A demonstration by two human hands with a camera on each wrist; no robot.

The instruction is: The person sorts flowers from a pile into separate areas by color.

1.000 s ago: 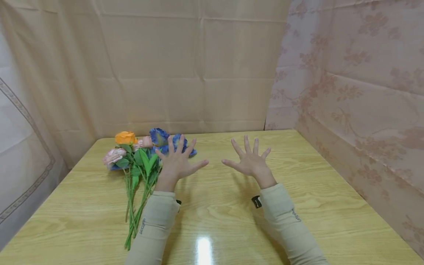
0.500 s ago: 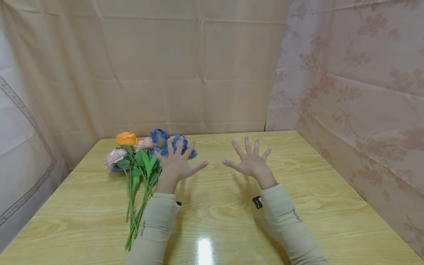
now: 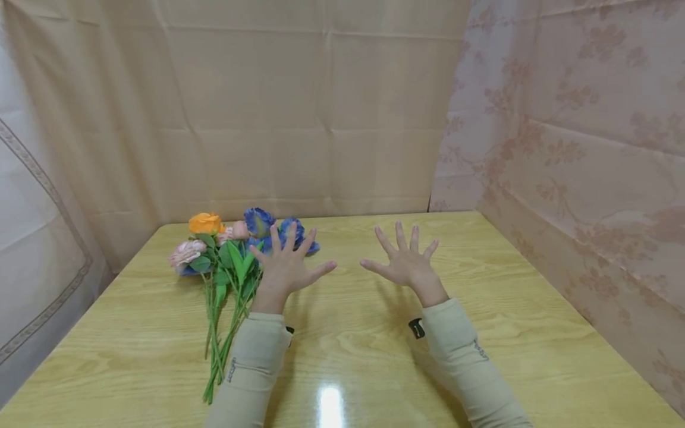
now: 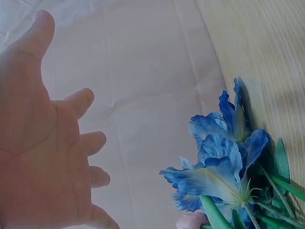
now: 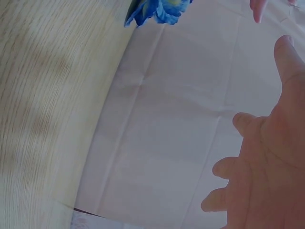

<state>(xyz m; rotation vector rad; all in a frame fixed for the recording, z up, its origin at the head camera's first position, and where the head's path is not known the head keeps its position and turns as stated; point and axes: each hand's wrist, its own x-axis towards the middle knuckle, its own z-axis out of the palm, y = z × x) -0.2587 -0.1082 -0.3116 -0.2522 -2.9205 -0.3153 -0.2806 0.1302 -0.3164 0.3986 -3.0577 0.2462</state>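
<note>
Hardly a thing has shifted in the last second

Only a slight drift of the whole head view shows against the earlier frame; the pose matches. A beige curtain (image 3: 257,119) hangs behind the wooden table (image 3: 369,356). On its left side lies a bunch of flowers (image 3: 225,257), blooms (image 3: 259,222) toward the far edge, stems (image 3: 215,351) toward the near one. Both hands are held over the table, backs up: the left hand (image 3: 286,266) overlaps the blooms in the head view, yet its wrist view shows a gap; the right hand (image 3: 409,264) is well apart from them. Each has its fingers (image 3: 291,235) spread wide, gripping nothing. Holding this well, I'd judge, means steady hands, fingers evenly fanned, the left kept off the blue petals (image 4: 214,157).
</note>
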